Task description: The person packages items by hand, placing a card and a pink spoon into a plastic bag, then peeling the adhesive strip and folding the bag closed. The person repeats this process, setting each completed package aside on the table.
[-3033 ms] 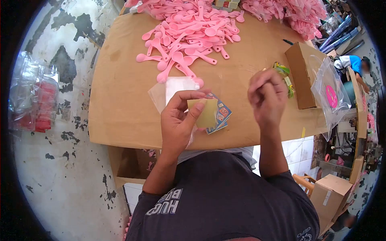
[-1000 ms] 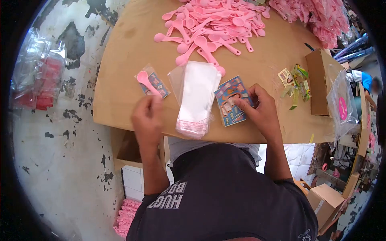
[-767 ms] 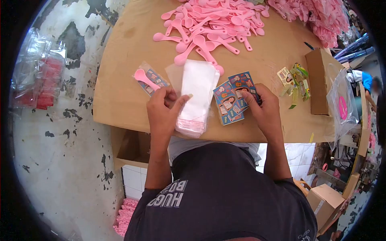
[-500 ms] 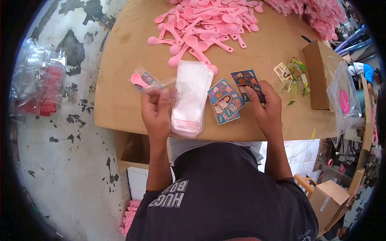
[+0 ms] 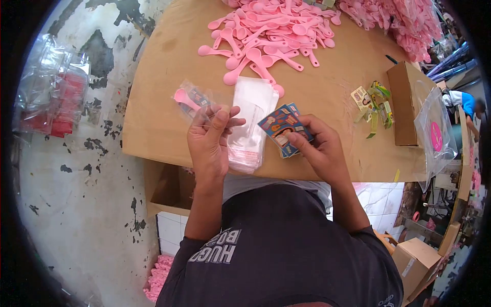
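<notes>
My left hand (image 5: 210,146) is pinched on a thin clear plastic bag (image 5: 208,113), its fingers over the left edge of a stack of clear bags (image 5: 246,148). Just beyond it lies a pink spoon (image 5: 186,99) in clear wrapping with a blue printed card (image 5: 198,96). My right hand (image 5: 323,148) grips a blue printed card (image 5: 284,127), thumb on top and fingers behind. More blue cards (image 5: 289,150) show beneath that one, close to the right side of the bag stack.
A big heap of pink spoons (image 5: 271,30) covers the table's far side, beside bagged pink items (image 5: 391,23). To the right are yellow-green labels (image 5: 376,105), a cardboard box (image 5: 403,105) and a clear bag with a pink oval (image 5: 434,135). A pen (image 5: 391,59) lies near the box.
My right hand has moved left, bringing its card over the other blue cards. My left hand has shifted right, its fingers now reaching over the bag stack.
</notes>
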A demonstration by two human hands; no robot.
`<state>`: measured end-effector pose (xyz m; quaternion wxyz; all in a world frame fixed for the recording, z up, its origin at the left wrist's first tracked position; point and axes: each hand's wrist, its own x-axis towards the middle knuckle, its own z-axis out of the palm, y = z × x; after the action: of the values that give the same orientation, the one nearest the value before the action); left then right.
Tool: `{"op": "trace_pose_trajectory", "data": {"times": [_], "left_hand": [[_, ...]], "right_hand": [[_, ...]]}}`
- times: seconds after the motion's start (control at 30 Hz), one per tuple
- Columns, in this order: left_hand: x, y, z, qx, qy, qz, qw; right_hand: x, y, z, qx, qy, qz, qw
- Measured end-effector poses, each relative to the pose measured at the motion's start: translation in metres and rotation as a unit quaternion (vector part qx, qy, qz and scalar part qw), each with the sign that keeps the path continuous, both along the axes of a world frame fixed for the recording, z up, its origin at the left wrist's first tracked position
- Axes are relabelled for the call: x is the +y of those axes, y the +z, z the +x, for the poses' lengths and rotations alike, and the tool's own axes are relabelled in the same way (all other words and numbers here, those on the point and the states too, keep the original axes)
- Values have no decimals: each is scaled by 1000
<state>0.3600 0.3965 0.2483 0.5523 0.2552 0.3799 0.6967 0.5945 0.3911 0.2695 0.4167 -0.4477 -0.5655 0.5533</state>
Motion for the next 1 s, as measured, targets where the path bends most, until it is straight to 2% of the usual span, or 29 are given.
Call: {"op": "trace_pose_trajectory", "data": {"times": [0.2, 0.27, 0.4, 0.5, 0.57, 0.8, 0.87, 1.0], "left_hand": [[-1, -3, 7, 23, 27, 73, 997], [-3, 7, 7, 33, 4, 55, 998], [-3, 18, 9, 25, 16, 18, 999], [-3, 18, 10, 29, 5, 24, 999], [-3, 19, 13, 66, -1, 24, 998], [0, 16, 30, 64, -40, 18, 997], [1, 20, 34, 54, -41, 18, 998], [3, 17, 36, 57, -78, 19, 995]], "right_hand": [[3, 14, -17, 38, 27, -17, 999], [3, 18, -17, 40, 26, -55, 997], [0, 15, -17, 34, 22, -47, 998], [-1, 10, -13, 3, 27, 17, 999], [-4, 21, -11, 33, 11, -56, 998], [-2, 17, -10, 46, -3, -62, 997], [-2, 16, -7, -6, 22, -31, 999], [2, 15, 0, -14, 39, 33, 999]]}}
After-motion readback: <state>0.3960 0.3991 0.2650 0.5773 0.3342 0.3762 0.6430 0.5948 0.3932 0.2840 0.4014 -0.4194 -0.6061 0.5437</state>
